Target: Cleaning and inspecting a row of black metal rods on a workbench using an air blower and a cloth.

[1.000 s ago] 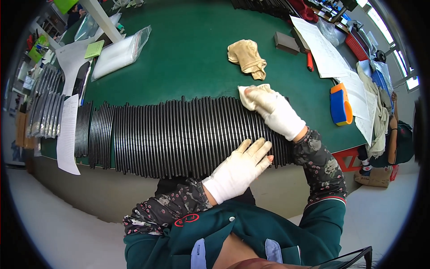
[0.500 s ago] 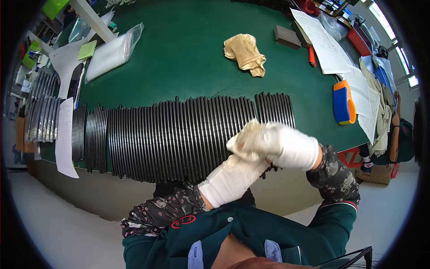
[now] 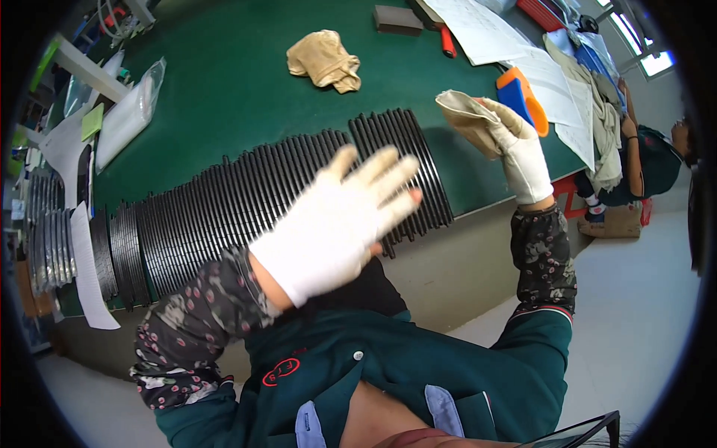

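Observation:
My left hand point(image 3: 336, 224), in a white glove with some fingertips bare, is spread with nothing in it. It hovers over or rests on a long row of thin black rods point(image 3: 231, 198); I cannot tell whether it touches them. A narrower group of the same rods point(image 3: 399, 153) lies just right of its fingers. My right hand point(image 3: 517, 145), gloved too, is raised to the right of the rods, near the orange-and-blue tape dispenser. Its fingers are closed on a folded beige cloth point(image 3: 469, 123).
A crumpled tan cloth point(image 3: 323, 60) lies beyond the rods on the green table point(image 3: 224, 82). At right are a brown block point(image 3: 397, 20), a red handle point(image 3: 447, 42), an orange-and-blue tape dispenser point(image 3: 524, 97) and papers point(image 3: 549, 67). Another person point(image 3: 650, 168) is at far right.
My hands were together at the rods' right end. The right has moved away rightward with the beige cloth; the left has opened and shifted left. The whole view has turned and shifted.

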`<state>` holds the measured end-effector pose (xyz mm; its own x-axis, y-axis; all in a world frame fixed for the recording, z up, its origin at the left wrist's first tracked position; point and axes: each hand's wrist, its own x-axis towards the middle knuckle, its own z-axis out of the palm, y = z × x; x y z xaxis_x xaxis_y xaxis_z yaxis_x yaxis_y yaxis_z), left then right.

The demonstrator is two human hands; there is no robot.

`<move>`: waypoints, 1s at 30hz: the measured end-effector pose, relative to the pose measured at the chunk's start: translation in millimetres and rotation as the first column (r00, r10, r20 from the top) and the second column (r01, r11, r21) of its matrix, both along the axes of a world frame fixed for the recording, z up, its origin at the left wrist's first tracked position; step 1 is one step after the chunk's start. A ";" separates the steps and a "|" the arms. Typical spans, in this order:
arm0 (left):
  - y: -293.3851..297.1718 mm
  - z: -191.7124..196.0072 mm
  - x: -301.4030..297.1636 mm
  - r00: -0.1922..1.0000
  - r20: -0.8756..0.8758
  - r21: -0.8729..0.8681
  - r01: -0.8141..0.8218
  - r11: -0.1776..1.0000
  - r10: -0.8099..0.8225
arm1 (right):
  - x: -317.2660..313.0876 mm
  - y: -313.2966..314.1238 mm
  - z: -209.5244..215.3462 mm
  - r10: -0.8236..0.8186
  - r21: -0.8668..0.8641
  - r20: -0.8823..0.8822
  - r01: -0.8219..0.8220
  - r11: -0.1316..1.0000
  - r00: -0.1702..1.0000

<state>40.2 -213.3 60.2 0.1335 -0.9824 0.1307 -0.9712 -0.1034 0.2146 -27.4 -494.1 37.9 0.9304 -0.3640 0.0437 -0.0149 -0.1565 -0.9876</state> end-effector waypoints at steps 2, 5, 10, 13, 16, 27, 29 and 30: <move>-19.3 -8.5 26.0 0.994 0.107 -0.061 -0.015 0.998 0.022 | -14.2 -11.1 -14.9 -0.080 0.022 -0.053 0.081 0.996 0.995; -49.9 -34.6 63.7 0.999 0.036 -0.051 -0.035 0.998 0.037 | -23.0 -10.0 -20.7 -0.120 0.046 -0.054 0.123 0.991 0.991; -87.5 -65.6 81.6 0.995 0.064 -0.049 0.080 0.996 -0.076 | -24.6 8.0 -6.7 -0.005 -0.025 -0.033 0.004 1.000 0.999; -94.0 -74.1 81.6 1.000 -0.008 0.030 -0.010 0.999 0.010 | -18.9 21.0 -18.1 0.327 -0.362 0.068 -0.282 0.889 0.943; -91.5 -76.3 81.9 0.990 0.109 -0.034 0.090 0.995 -0.086 | -25.1 48.9 -37.0 0.598 -0.890 -0.059 -0.314 0.331 0.799; -89.7 -69.5 80.1 0.996 0.060 -0.079 0.063 0.995 -0.059 | -22.0 41.3 -26.1 0.509 -0.903 -0.273 -0.399 0.156 0.816; -90.6 -72.3 80.3 0.996 0.057 -0.071 0.072 0.995 -0.068 | -38.1 45.5 -27.6 0.508 -0.859 -0.288 -0.454 0.239 0.812; -88.0 -72.5 81.0 0.996 0.055 -0.049 0.070 0.996 -0.068 | -47.0 49.2 -28.7 0.519 -0.800 -0.294 -0.504 0.325 0.802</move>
<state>121.2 -301.4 -12.4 0.0572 -0.9810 0.1856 -0.9859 -0.0262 0.1653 -74.4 -444.8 9.1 0.9160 0.3991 0.0402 0.3827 -0.8394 -0.3860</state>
